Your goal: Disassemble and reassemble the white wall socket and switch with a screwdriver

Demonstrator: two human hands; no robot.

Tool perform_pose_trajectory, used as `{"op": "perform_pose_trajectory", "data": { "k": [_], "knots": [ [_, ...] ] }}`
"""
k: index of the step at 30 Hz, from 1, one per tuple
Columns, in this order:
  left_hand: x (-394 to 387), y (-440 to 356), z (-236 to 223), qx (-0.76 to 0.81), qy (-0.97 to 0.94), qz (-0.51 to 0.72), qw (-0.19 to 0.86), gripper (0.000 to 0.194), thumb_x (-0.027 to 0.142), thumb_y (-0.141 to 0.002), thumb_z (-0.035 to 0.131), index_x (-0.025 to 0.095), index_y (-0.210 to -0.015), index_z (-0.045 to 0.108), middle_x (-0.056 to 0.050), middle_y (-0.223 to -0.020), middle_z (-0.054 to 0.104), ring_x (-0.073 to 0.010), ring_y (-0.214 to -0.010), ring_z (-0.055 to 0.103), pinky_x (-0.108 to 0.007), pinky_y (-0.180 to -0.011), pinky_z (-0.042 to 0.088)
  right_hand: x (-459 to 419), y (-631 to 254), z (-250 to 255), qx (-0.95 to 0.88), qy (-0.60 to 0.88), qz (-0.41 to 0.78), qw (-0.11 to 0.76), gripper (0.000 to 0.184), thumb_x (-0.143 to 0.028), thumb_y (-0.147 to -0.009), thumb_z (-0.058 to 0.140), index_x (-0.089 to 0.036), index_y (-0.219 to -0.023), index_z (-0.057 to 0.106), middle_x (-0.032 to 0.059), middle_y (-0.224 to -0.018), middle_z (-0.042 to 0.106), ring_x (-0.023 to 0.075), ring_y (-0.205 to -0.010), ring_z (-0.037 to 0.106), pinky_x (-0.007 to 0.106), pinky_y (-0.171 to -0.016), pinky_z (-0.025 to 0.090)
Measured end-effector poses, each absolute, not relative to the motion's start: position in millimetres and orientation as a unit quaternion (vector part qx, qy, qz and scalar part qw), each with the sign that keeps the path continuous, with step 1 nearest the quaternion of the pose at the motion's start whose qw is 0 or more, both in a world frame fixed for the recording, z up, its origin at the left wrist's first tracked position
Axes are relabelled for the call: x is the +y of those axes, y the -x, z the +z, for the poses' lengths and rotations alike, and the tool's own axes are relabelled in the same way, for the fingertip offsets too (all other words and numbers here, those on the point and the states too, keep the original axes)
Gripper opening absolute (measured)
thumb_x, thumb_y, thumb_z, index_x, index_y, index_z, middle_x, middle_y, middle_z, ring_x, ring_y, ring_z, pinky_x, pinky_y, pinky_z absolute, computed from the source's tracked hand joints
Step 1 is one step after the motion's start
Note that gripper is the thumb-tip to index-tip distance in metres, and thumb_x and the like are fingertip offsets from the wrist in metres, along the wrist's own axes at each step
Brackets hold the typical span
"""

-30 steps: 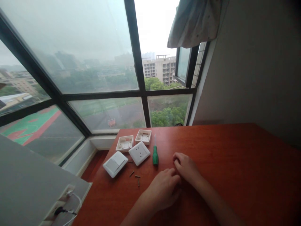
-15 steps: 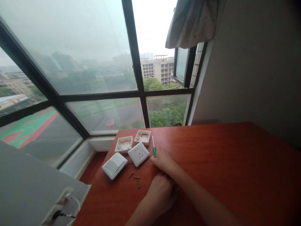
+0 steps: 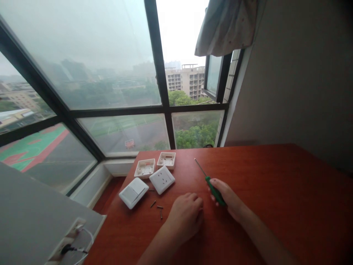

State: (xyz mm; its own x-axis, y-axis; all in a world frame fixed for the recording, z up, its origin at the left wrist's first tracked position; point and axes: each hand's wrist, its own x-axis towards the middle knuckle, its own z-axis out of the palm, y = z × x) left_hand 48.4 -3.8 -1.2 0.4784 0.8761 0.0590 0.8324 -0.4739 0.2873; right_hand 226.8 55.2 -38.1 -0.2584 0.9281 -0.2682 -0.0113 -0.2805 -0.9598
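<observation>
In my right hand [image 3: 224,195] is a screwdriver [image 3: 216,191] with a green handle. My fingers wrap its handle, and its thin metal shaft points away and to the left above the table. My left hand [image 3: 187,215] rests on the table with curled fingers, and no object shows in it. To its left lie several screws [image 3: 160,207]. Beyond them are a white wall socket [image 3: 162,179] and a white wall switch [image 3: 134,193], both face up. Two white mounting boxes, one on the left [image 3: 145,168] and one on the right [image 3: 166,160], sit open side up behind them.
The reddish-brown table [image 3: 264,176] stands against a window with dark frames [image 3: 118,112]. A curtain [image 3: 226,29] hangs at the upper right. At the lower left, plugs and a white cable [image 3: 89,235] are in wall outlets.
My right hand has moved right, off my left hand, taking the screwdriver with it. Its shaft now slants to the left. My left hand stays nearly in place.
</observation>
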Motion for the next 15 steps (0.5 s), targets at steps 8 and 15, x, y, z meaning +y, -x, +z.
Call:
{"op": "perform_pose_trajectory", "data": {
  "k": [8,15],
  "knots": [
    [76.6,-1.0,36.4,0.669,-0.739,0.073,-0.039,0.019,0.028,-0.094,0.046,0.018,-0.101,0.060,-0.011,-0.108,0.062,-0.0250,-0.098,0.059,-0.033,-0.082,0.044,56.7,-231.2,-49.1,-0.428,0.462,0.659,0.411,0.034,-0.051,-0.075,0.064,-0.020,-0.075,0.049,-0.0050,-0.066,0.052,0.0074,-0.048,0.048,0.019,-0.039,0.033],
    [116.5,10.5,18.1,0.705,-0.707,0.043,-0.042,0.018,0.025,-0.091,0.050,0.013,-0.096,0.063,-0.015,-0.104,0.066,-0.0285,-0.099,0.061,-0.036,-0.081,0.046,53.8,-229.7,-46.3,-0.411,0.458,0.657,0.434,0.034,-0.049,-0.074,0.066,-0.019,-0.079,0.052,-0.0045,-0.069,0.053,0.0073,-0.050,0.049,0.019,-0.041,0.035]
  ]
}}
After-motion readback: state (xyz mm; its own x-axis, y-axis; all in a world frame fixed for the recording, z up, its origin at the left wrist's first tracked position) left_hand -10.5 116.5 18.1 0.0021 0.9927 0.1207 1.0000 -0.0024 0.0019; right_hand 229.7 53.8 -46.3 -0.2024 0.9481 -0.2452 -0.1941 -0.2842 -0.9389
